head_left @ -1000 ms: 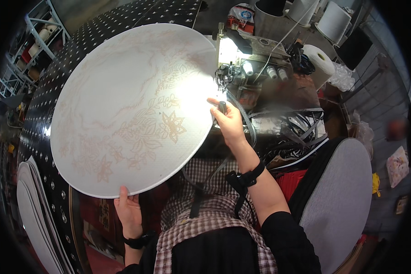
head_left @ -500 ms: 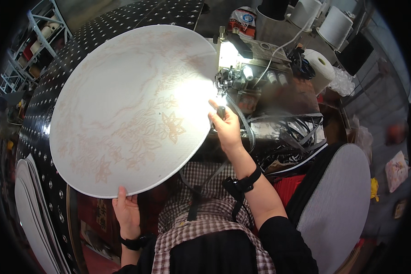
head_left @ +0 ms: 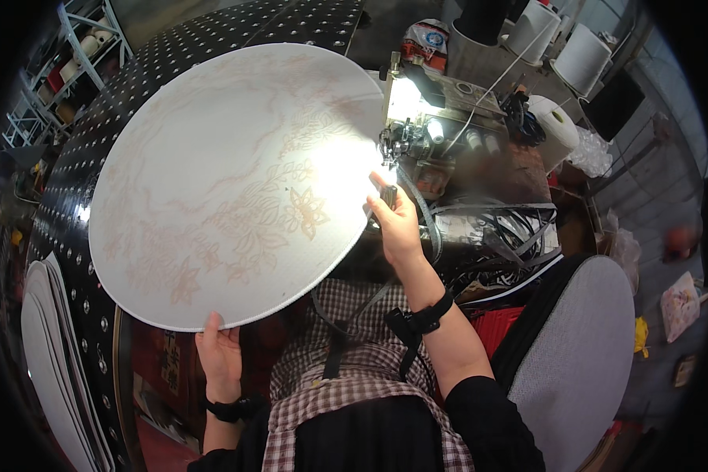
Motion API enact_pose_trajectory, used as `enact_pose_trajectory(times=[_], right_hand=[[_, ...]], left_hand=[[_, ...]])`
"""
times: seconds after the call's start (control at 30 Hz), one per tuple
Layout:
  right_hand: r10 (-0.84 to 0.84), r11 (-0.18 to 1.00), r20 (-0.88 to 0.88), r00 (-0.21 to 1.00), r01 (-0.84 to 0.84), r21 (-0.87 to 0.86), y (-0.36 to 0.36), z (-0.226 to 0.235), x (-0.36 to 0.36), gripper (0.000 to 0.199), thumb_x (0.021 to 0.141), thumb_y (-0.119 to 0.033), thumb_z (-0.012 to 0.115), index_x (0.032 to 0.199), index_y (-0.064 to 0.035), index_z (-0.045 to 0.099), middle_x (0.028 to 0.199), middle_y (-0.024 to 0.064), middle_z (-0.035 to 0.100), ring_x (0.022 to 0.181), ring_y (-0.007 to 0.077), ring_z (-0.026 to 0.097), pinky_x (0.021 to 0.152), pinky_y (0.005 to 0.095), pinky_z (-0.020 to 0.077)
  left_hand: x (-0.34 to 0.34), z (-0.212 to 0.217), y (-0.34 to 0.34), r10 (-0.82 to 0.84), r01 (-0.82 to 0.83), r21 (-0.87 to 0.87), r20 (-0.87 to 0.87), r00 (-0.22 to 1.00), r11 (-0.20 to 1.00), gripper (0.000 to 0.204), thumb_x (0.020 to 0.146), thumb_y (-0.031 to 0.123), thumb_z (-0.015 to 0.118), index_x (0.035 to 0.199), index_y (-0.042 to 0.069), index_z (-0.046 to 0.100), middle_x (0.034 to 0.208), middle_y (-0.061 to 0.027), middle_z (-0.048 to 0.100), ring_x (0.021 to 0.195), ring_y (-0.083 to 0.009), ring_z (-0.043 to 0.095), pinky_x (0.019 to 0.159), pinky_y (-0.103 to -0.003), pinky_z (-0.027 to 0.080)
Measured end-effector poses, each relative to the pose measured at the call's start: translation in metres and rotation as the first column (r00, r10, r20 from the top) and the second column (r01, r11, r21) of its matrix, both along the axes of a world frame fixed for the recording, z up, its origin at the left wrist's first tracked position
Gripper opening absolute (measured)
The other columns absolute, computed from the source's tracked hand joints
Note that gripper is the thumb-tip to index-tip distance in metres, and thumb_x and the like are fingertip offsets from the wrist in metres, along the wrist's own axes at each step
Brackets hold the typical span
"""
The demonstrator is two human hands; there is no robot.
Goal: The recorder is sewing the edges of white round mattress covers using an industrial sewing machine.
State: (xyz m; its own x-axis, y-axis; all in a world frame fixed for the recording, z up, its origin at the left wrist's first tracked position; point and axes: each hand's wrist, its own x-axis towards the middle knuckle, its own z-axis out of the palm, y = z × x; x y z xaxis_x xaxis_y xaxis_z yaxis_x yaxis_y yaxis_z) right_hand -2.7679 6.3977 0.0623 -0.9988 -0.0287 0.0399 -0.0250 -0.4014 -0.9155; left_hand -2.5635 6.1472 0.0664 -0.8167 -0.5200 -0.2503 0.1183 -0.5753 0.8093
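Note:
A large round pale mat (head_left: 189, 181) with a faint flower pattern and a white edging lies tilted across the middle. My left hand (head_left: 220, 358) grips its near rim, thumb on top and fingers underneath. At the right rim, my right hand (head_left: 397, 224) has thumb and fingers closed about the mat's edge, close below the needle area of a lit sewing machine (head_left: 397, 141). A small dark piece (head_left: 388, 195) shows between those fingers; whether I hold it is unclear. Glare washes out the mat beside the needle. A grey binding strip (head_left: 425, 208) hangs by the machine.
A black studded table (head_left: 94, 193) carries the mat. Stacked pale mats (head_left: 51, 346) stand at left, and more grey oval mats (head_left: 578, 362) lean at right. Thread cones (head_left: 582, 59) stand behind the machine. Tangled strips (head_left: 519, 236) lie right of my hand.
The mat has shifted slightly away from me past the needle, and my left hand has moved a little forward with it. My right hand stays beside the machine. The whole view has shifted slightly.

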Motion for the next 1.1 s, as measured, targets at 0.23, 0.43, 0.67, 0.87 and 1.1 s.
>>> enact_pose_trajectory(times=[0.23,0.43,0.67,0.87,1.1], right_hand=[[0.097,0.973,0.039,0.995,-0.086,-0.213,-0.005,-0.004,-0.003,0.048,0.082,0.003,0.054,0.128,0.0039,0.041,0.103,0.0056,0.056,0.082,0.0077,0.053,0.075,0.0223,0.0441],[0.017,0.965,0.085,0.996,0.006,-0.262,-0.027,0.009,-0.028,0.052,0.077,0.008,0.052,0.128,0.0006,0.043,0.107,0.0048,0.053,0.078,0.0088,0.052,0.072,0.0224,0.0448],[0.111,0.968,0.099,0.989,-0.085,-0.237,-0.046,0.011,-0.041,0.049,0.08,0.0,0.057,0.127,0.0013,0.043,0.116,0.0074,0.052,0.098,0.0137,0.05,0.089,0.0266,0.0396],[0.3,0.918,0.156,0.941,-0.329,0.222,-0.056,0.038,-0.018,0.031,0.091,-0.023,0.052,0.117,-0.0053,0.052,0.083,0.0024,0.056,0.055,0.0071,0.048,0.053,0.0211,0.0409],[0.183,0.962,0.129,0.975,-0.15,-0.228,-0.025,0.017,-0.019,0.021,0.091,-0.021,0.053,0.107,-0.0074,0.055,0.076,-0.0006,0.052,0.067,0.0075,0.048,0.065,0.0233,0.0423]], left_hand=[[-0.005,0.006,-0.003,0.043,-0.044,-0.031,-0.041,0.998,0.999,0.036,0.09,0.009,0.05,0.125,0.004,0.041,0.122,-0.0067,0.05,0.108,-0.0163,0.051,0.088,-0.031,0.046],[-0.025,0.017,-0.008,0.045,-0.053,-0.072,-0.114,0.993,0.996,0.039,0.089,0.008,0.05,0.126,0.002,0.04,0.124,-0.0082,0.048,0.11,-0.0181,0.05,0.091,-0.032,0.044],[-0.049,0.018,-0.048,0.127,-0.144,-0.178,-0.103,0.987,0.974,0.042,0.088,0.008,0.051,0.127,-0.003,0.038,0.125,-0.011,0.048,0.111,-0.0201,0.049,0.092,-0.033,0.041],[-0.06,0.038,-0.14,0.367,-0.38,-0.486,-0.126,0.922,0.787,0.046,0.085,0.001,0.05,0.128,-0.003,0.035,0.123,-0.0158,0.049,0.111,-0.0212,0.048,0.092,-0.032,0.04],[-0.146,0.107,-0.008,-0.362,0.22,-0.976,0.201,0.91,0.01,0.04,0.076,0.009,0.065,0.114,0.001,0.056,0.12,-0.0126,0.053,0.116,-0.0241,0.046,0.097,-0.033,0.035]])
